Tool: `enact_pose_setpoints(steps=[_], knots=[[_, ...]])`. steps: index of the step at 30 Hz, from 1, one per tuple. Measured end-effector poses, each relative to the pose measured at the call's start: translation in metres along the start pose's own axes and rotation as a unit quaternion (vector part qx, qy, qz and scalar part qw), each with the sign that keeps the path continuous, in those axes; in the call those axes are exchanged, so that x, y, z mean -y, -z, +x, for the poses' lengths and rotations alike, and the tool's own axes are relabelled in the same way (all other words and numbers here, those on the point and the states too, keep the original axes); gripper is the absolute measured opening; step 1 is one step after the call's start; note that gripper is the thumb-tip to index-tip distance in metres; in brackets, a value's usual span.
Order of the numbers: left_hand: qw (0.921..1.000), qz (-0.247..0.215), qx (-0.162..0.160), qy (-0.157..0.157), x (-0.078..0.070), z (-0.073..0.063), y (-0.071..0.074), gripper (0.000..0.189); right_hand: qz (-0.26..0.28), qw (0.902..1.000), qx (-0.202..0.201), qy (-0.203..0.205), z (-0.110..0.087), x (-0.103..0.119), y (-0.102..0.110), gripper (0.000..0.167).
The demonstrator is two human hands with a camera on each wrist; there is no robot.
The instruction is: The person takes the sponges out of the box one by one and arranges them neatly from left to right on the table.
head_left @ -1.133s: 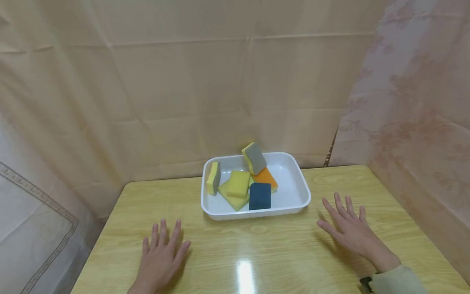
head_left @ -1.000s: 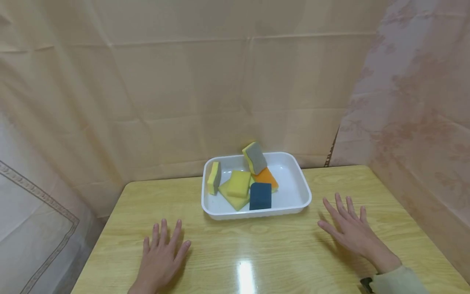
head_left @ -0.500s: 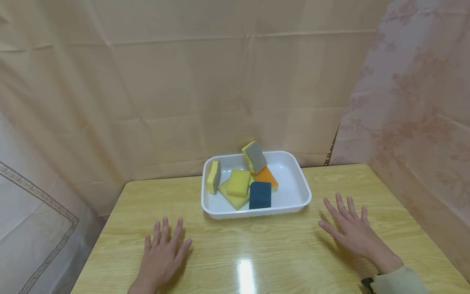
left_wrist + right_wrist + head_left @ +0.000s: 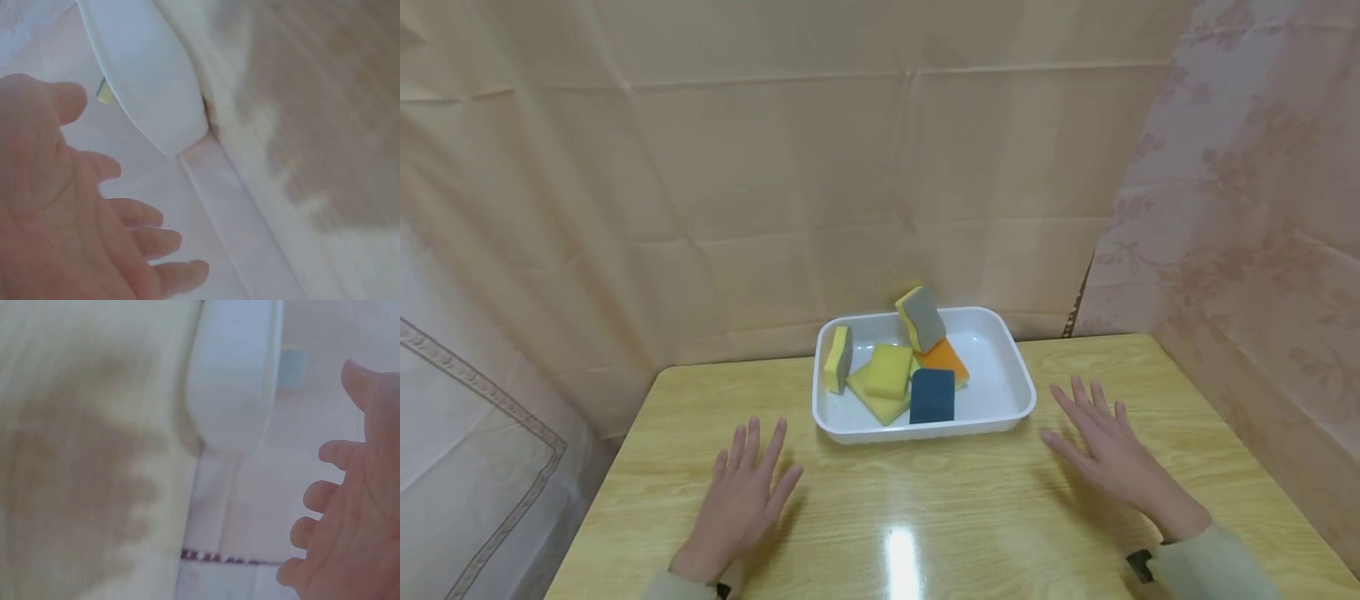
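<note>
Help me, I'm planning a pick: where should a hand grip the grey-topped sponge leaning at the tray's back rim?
Probably pinch the grey-topped sponge across its two long side edges near the raised top end, coming from above with the right hand. It stands tilted above the tray rim, so that end is free; its lower end rests on the orange sponge.

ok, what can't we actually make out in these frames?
- Sponges: wrist views are blurred, showing only the tray's outer wall.
- Flat yellow sponge: head view, mostly covered by another sponge.
- Whether the left hand and right hand touch the table: unclear.
</note>
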State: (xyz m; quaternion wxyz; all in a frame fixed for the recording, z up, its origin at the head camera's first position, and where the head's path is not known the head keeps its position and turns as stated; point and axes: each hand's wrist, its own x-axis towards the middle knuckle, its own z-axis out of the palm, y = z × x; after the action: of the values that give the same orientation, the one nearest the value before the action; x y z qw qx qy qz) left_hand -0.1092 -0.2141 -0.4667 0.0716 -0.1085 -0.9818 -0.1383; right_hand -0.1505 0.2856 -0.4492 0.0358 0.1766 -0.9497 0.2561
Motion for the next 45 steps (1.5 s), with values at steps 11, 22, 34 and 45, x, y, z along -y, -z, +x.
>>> enact_pose_setpoints(steps=[11, 22, 34, 45], knots=[[0.987, -0.127, -0.055, -0.082, -0.02, 0.061, 0.018, 0.063, 0.091, 0.9948, 0.044, -0.001, 0.059, 0.054, -0.004, 0.077], [0.9753, -0.218, -0.01, -0.032, -0.037, 0.135, 0.02, 0.062, 0.372, 0.9222, 0.102, -0.028, 0.152, 0.114, -0.041, 0.066], [0.989, -0.134, 0.023, 0.059, -0.034, 0.18, -0.004, 0.072, 0.554, 0.8007, 0.113, -0.196, 0.229, 0.152, -0.099, 0.058], [0.9918, -0.104, 0.04, 0.062, -0.045, 0.181, -0.016, 0.047, 0.519, 0.818, 0.078, -0.236, 0.248, 0.17, -0.128, 0.041]])
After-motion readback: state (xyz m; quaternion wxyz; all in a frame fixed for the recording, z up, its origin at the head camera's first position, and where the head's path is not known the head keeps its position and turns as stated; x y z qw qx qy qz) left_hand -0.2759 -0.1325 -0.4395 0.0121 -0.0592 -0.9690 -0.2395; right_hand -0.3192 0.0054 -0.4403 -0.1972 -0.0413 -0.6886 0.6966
